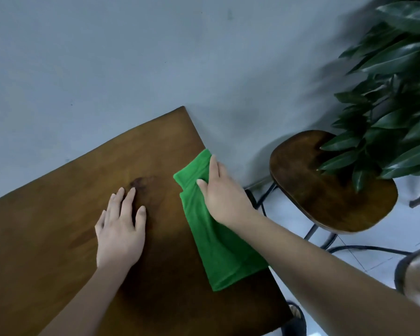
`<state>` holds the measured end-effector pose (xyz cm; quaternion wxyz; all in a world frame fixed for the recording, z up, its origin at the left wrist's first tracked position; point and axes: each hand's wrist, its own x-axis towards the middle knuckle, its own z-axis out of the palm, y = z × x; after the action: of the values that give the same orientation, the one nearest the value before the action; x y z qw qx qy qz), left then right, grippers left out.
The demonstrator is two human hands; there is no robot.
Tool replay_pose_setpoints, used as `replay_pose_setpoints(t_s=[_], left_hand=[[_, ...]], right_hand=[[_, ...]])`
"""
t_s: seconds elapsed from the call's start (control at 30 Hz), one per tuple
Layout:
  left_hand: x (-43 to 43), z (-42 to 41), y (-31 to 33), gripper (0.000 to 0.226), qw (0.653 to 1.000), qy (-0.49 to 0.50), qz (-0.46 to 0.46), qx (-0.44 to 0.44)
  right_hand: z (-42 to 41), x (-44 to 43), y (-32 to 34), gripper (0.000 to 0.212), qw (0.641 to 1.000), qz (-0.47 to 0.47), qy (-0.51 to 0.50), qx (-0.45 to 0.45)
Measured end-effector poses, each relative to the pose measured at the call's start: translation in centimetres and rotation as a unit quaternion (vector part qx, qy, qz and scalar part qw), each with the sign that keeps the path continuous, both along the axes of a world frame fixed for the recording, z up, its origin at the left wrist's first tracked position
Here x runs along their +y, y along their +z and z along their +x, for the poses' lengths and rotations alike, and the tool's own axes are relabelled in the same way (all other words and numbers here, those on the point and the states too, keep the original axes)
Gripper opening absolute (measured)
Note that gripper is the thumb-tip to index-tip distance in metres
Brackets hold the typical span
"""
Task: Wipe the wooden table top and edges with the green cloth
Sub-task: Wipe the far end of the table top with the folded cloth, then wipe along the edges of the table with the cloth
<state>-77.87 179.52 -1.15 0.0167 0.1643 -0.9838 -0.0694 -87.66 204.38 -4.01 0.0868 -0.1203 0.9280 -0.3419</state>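
Note:
The brown wooden table fills the lower left, and its right edge runs diagonally down the frame. A green cloth lies along that right edge, partly draped over it. My right hand holds the cloth's upper part at the edge. The thumb and forefinger lie on top, while the other fingers go over the edge out of sight. My left hand rests flat on the table top, fingers spread, just below a dark stain.
A grey wall stands behind the table. A wooden stool with black metal legs sits to the right of the table, and a leafy plant overhangs it. Pale tiled floor shows at the lower right.

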Motion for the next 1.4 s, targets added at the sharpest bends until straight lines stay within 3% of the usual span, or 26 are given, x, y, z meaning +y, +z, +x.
replay_pose_setpoints(t_s=[0.27, 0.47, 0.67, 1.03, 1.17, 1.4], left_hand=[[-0.5, 0.2, -0.5, 0.075, 1.000, -0.004, -0.001, 0.002], [-0.6, -0.4, -0.6, 0.081, 1.000, 0.004, 0.001, 0.001], [-0.5, -0.1, -0.7, 0.078, 1.000, 0.001, 0.002, 0.006], [-0.3, -0.1, -0.6, 0.074, 1.000, 0.001, -0.005, 0.002], [-0.4, -0.3, -0.5, 0.077, 1.000, 0.002, -0.008, -0.006], [-0.4, -0.3, -0.6, 0.073, 1.000, -0.002, -0.014, -0.008]], right_hand=[[-14.2, -6.9, 0.0, 0.076, 1.000, -0.027, -0.006, -0.013], [-21.3, -8.0, 0.9, 0.067, 0.991, -0.100, -0.015, -0.088], [-17.2, -5.7, 0.5, 0.069, 0.987, -0.130, 0.008, -0.096], [3.7, 4.2, -0.9, 0.078, 0.983, -0.164, 0.035, -0.070], [2.1, 3.5, -0.4, 0.079, 0.986, -0.146, 0.037, -0.072], [-10.2, -2.6, -0.3, 0.075, 0.985, -0.148, 0.027, -0.080]])
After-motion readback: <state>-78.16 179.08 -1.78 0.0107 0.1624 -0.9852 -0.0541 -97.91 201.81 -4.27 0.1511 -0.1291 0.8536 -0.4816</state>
